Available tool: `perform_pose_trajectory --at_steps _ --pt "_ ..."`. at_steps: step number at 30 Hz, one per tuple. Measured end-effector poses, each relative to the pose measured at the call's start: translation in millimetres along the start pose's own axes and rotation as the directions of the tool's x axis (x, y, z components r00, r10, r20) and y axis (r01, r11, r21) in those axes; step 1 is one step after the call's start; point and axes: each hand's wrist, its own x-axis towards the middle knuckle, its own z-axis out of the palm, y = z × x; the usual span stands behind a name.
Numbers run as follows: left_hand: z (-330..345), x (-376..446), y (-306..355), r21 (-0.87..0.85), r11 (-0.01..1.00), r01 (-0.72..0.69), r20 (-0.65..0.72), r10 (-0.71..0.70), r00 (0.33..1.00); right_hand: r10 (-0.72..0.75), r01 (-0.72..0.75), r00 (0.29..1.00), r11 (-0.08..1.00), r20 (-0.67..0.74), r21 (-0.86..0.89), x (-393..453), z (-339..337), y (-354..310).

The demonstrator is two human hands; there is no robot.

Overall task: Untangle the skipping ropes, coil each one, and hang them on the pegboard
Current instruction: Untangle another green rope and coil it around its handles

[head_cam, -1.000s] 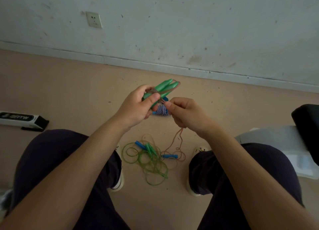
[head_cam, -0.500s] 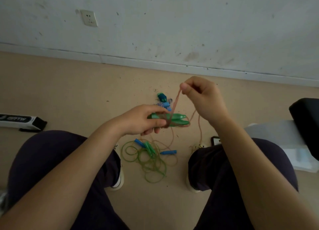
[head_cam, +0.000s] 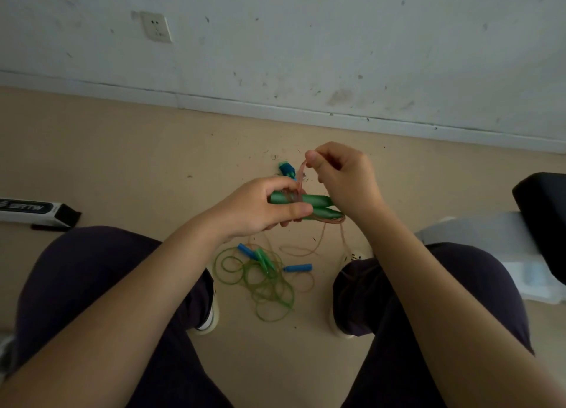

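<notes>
A seated person is gripping a pair of green tapered plastic skipping-rope handles (head_cam: 309,206) in the left hand (head_cam: 260,207), fingers curled around them with the thumb lying along the near side, the handles lying side by side and pointing to the right. The right hand (head_cam: 344,180) is pinching a thin pinkish-brown rope cord (head_cam: 301,176) between thumb and forefinger just above the handles, the other fingers curled in; the cord is running down to the handles, wrapping around them, and then trailing in loose strands to the beige floor (head_cam: 122,162) between the person's knees. Lying on the floor there is a tangle of thin green rope loops (head_cam: 263,285) mixed with two blue plastic handles (head_cam: 298,268) and a pair of small green handles (head_cam: 264,259). Farther off, just beyond the hands, a blue-and-teal handle piece (head_cam: 286,169) is lying on the floor, partly hidden. A white and black printed box (head_cam: 36,212) is sitting on the floor at the left, a white wall socket (head_cam: 156,27) is showing on the scuffed wall, and a black cushioned seat edge (head_cam: 543,211) is showing at the right.
</notes>
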Motion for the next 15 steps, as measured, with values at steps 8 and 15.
perform_pose_trajectory --at_steps 8,15 --pt "-8 1 -5 -0.027 0.999 -0.016 -0.109 0.013 0.994 0.066 -0.078 0.988 0.994 0.142 0.081 -4 -4 -5" --pt "-13 1 -2 -0.158 0.986 -0.049 -0.176 0.021 0.984 0.118 -0.218 0.942 0.928 0.315 0.303 -8 -3 -9"
